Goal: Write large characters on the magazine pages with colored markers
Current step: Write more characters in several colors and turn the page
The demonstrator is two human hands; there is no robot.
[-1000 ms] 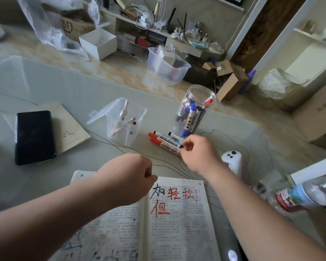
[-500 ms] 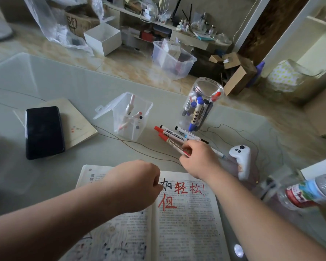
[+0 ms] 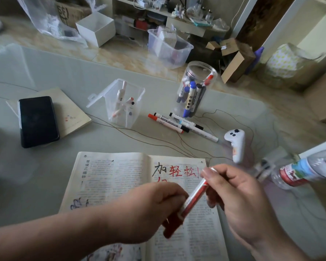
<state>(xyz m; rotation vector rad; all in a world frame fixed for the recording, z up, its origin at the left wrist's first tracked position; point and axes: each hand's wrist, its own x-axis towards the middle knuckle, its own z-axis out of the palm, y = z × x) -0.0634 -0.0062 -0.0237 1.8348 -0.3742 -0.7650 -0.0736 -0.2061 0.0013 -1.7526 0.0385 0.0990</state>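
Three big characters and an exclamation mark down on the right page of the magazine (image 3: 109,178), one black, the rest red, plus a red one half hidden behind the left hand (image 3: 149,210). No big writing visible on the left page, so loads left to do. Right hand (image 3: 241,200) pinching the barrel of the red marker (image 3: 196,193) in curled fingers, left hand closed round its lower end. Marker slanted in the air just above the right page, bridging both hands. Looks like cap business, blurry though, can't tell if on or off.
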